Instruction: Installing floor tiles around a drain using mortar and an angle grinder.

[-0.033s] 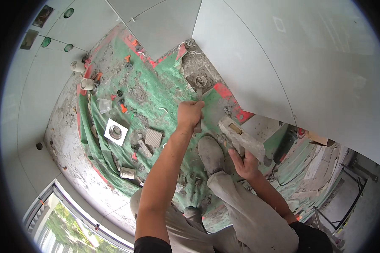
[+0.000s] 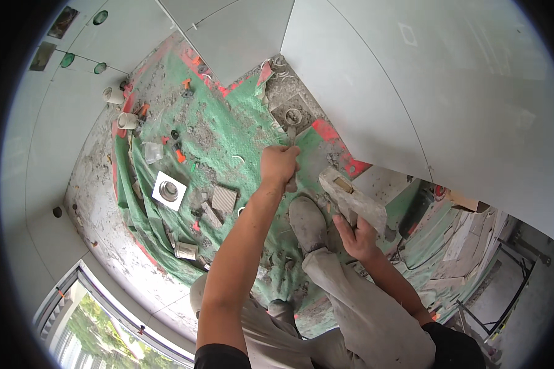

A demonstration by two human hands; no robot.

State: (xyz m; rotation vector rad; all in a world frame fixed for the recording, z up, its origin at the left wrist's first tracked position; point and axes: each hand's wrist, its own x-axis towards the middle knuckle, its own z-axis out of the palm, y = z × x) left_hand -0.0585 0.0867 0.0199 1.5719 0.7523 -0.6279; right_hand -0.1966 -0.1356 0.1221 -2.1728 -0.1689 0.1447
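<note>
My left hand (image 2: 278,167) is closed round a dusty chisel (image 2: 292,134), whose far end points at the rim of a round drain pipe (image 2: 293,117). That pipe sits in a square patch of rough concrete (image 2: 301,104). My right hand (image 2: 358,238) grips a heavy hammer (image 2: 363,203) caked in grey dust, with a wooden handle end showing in its head. The hammer head is raised to the right of the chisel, apart from it. My grey shoe (image 2: 308,222) is between the two hands.
A dirty green sheet (image 2: 221,135) covers the floor. On it lie a white square drain cover (image 2: 169,191), a ribbed tile piece (image 2: 224,200), a clear plastic cup (image 2: 152,152) and several orange clips. Large grey panels (image 2: 468,92) line the walls. A dark power tool (image 2: 417,212) lies at right.
My left hand and the chisel have shifted very slightly. The hammer and my right hand stay almost where they were.
</note>
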